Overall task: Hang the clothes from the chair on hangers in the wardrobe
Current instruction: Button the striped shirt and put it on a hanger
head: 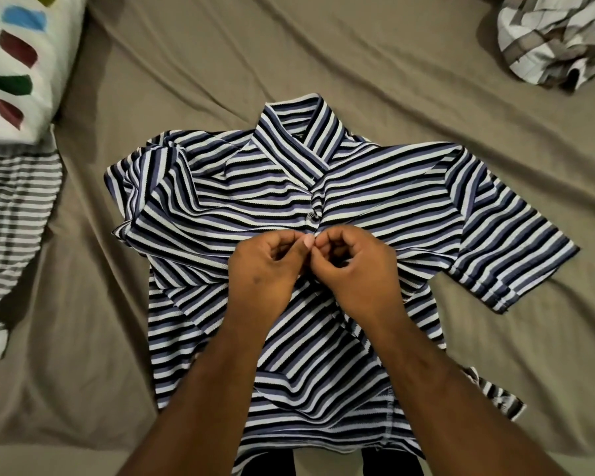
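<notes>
A blue, black and white striped polo shirt (375,187) lies face up on the bed, collar pointing away from me, its left sleeve folded over and its right sleeve spread out. My left hand (265,269) and my right hand (354,266) meet at the shirt's front placket, just below a button. Both hands have their fingers curled and pinch the placket fabric between thumb and fingertips. No hanger or wardrobe is in view.
The bed is covered by a wrinkled taupe sheet (426,80). A pillow with coloured patches (18,60) lies at the upper left, a grey-striped garment (11,214) below it. A crumpled checked garment (556,39) sits at the upper right.
</notes>
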Action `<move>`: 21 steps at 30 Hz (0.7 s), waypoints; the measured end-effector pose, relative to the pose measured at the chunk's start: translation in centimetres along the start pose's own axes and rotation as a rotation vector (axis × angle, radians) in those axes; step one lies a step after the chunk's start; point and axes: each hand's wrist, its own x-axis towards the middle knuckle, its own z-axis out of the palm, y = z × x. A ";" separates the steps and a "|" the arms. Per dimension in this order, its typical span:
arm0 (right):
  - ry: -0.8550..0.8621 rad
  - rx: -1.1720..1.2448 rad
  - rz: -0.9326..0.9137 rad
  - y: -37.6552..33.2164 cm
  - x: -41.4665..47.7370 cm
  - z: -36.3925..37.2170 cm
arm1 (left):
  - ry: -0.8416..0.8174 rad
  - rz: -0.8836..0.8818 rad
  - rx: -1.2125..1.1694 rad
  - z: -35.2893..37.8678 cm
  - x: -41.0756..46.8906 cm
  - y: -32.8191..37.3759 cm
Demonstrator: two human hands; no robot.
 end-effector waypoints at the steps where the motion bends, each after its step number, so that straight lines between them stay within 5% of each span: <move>1: 0.004 -0.004 -0.004 0.0 -0.1 0.1 | 0.025 0.024 0.042 0.0 0.1 -0.2; 15: -0.060 0.116 0.236 -0.9 0.2 -0.5 | 0.140 0.385 0.532 0.6 0.4 -0.9; 19: -0.029 -0.027 0.101 -1.3 0.2 -0.4 | 0.158 0.370 0.467 0.6 0.4 -1.1; 21: -0.001 0.106 0.176 -1.3 0.2 -0.2 | 0.167 0.274 0.316 0.7 0.5 -0.9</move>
